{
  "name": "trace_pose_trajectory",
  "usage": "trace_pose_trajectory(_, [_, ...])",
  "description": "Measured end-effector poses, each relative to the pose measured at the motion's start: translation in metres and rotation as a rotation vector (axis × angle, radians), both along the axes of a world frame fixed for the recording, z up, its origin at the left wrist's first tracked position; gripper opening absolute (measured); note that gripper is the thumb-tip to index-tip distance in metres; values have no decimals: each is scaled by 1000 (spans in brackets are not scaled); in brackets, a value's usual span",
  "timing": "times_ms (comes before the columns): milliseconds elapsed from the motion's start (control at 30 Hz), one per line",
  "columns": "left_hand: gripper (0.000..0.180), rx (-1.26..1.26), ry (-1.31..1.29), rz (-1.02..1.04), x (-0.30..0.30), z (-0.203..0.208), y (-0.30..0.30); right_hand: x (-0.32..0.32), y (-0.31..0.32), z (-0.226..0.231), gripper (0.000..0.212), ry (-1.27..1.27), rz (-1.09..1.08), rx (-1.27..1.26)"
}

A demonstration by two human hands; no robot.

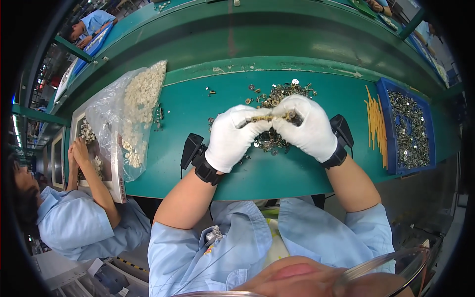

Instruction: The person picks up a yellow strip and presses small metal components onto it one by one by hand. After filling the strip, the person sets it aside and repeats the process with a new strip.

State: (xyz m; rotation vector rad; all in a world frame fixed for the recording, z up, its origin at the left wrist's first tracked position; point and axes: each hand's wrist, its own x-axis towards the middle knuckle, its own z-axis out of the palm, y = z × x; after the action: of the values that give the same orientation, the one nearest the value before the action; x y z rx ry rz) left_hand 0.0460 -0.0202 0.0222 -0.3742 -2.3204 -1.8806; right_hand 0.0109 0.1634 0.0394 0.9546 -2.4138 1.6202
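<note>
Both my hands wear white gloves and meet over the middle of the green bench. Between my left hand [230,139] and my right hand [309,130] runs a short row of small brass-coloured metal parts [263,118]. The fingers of each hand are closed on it, one at either end. What joins the parts is too small to tell. Beneath and behind my hands lies a loose pile of small metal parts [283,93], silver, dark and brass-coloured, partly hidden by the gloves.
On the right lie several thin yellow sticks [376,129] beside a blue tray [393,161] of small metal parts. A clear plastic bag [106,101] with many small off-white pieces [143,94] rests at the left. Beyond it, a co-worker [81,218] reaches into a pale-framed tray [118,183].
</note>
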Motion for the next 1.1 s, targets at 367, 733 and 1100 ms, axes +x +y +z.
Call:
trace_pose_trajectory(367, [16,-149,135,106,-2,-1,5,1,-7,-8,11,464,-155,115])
trace_pose_trajectory(733, [18,220,-109,-46,3,-2,2,2,-2,-1,7,-187,68,-84])
trace_pose_trajectory(1100, [17,261,-157,148,-9,-3,-3,-14,8,1,16,-276,-15,-17])
